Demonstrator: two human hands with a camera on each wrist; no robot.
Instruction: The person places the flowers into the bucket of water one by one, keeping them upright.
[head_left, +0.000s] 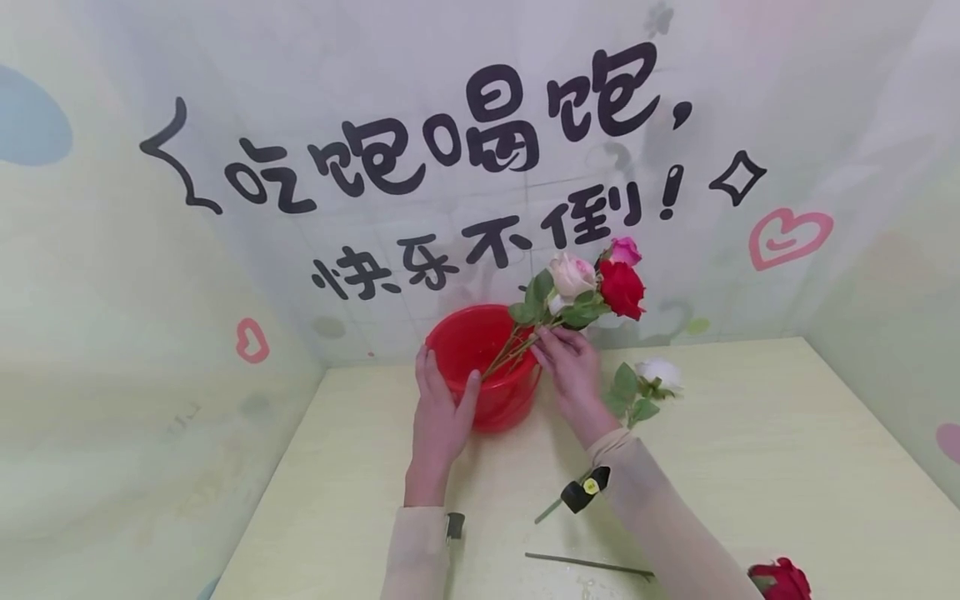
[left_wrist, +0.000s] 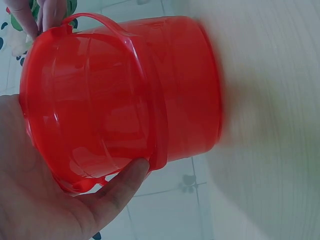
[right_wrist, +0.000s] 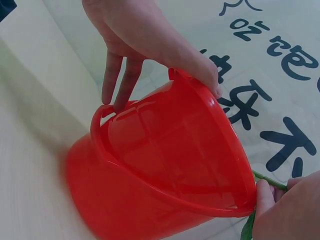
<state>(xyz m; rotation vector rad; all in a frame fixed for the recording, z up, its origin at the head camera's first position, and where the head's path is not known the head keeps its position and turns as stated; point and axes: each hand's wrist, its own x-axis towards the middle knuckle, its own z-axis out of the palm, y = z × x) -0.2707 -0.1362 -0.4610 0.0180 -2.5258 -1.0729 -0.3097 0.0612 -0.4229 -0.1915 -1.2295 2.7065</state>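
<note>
A red plastic bucket [head_left: 504, 407] stands upright on the table near the back wall. My left hand [head_left: 438, 417] grips its left side; in the left wrist view the thumb [left_wrist: 127, 185] lies along the outer wall by the handle [left_wrist: 100, 20]. Over the right rim, my right hand [head_left: 573, 371] pinches the stems [head_left: 501, 360] of several roses, whose lower ends reach into the bucket. Their heads, a pale pink rose [head_left: 572, 277], a red rose [head_left: 622, 289] and a magenta rose [head_left: 625, 251], lean out to the right.
A white rose [head_left: 658, 373] lies on the table [head_left: 750, 442] right of the bucket, partly behind the right forearm. Nearer me is a loose stem [head_left: 588, 564], and a red rose [head_left: 782, 579] shows at the bottom edge. Printed cloth walls [head_left: 187, 275] enclose the back and sides.
</note>
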